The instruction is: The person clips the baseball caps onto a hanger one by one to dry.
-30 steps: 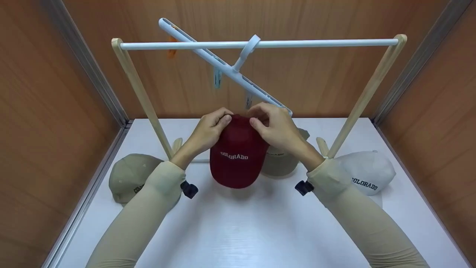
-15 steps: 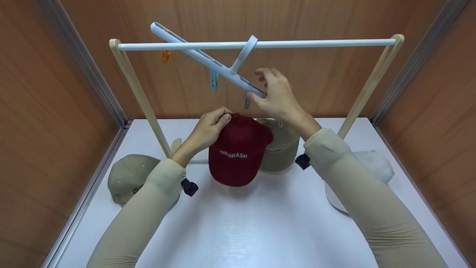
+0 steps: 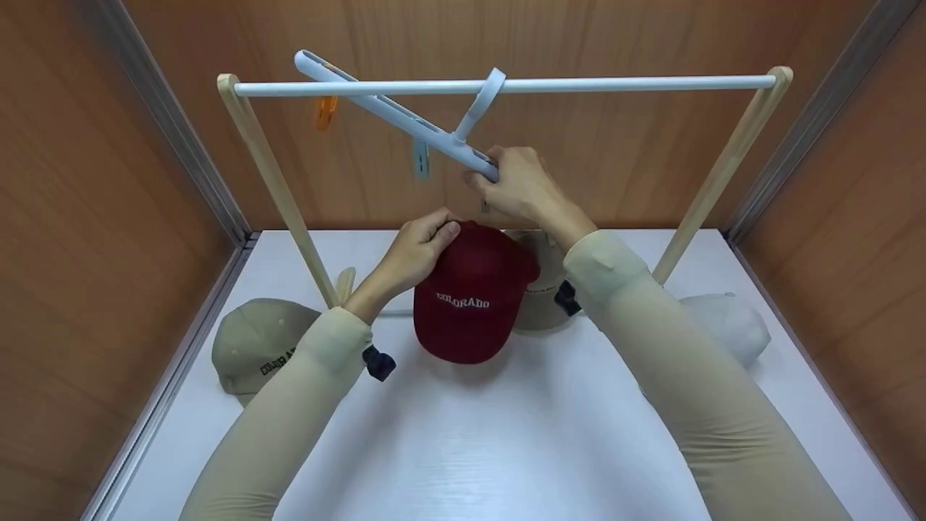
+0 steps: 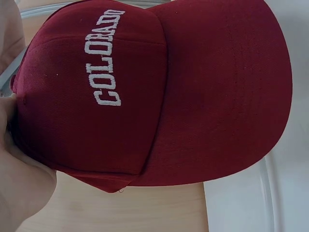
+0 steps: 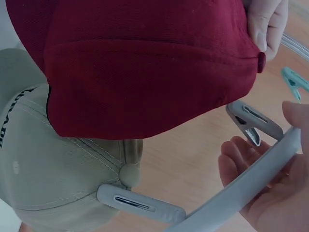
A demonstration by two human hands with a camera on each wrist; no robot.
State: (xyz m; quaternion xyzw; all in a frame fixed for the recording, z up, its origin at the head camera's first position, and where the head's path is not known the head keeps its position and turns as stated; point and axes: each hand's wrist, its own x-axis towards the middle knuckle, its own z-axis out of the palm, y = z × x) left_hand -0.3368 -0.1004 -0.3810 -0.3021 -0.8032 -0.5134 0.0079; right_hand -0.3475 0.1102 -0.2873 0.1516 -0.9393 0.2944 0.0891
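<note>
My left hand (image 3: 423, 246) pinches the dark red baseball cap (image 3: 474, 271) at the top of its crown; its brim points down and white COLORADO lettering faces me. My right hand (image 3: 522, 184) holds the near end of the pale blue clip hanger (image 3: 394, 112), thumb on one side and fingers on the other. In the right wrist view, an unloaded grey clip (image 5: 258, 118) on the hanger sits right at the red cap's crown. Another grey clip (image 5: 135, 203) bites a khaki cap (image 5: 63, 164) by its crown, and this cap hangs behind the red one.
The hanger hooks over a white rod (image 3: 615, 85) between wooden posts (image 3: 278, 188). A teal clip (image 3: 421, 159) and an orange clip (image 3: 325, 112) dangle from it. On the white table (image 3: 463, 441) lie an olive cap (image 3: 264, 340) at left and a white cap (image 3: 727, 325), partly behind my right sleeve.
My right hand has let go of the red cap, risen and taken hold of the hanger's near end. The hanger has turned slightly. My left hand keeps the cap almost in place.
</note>
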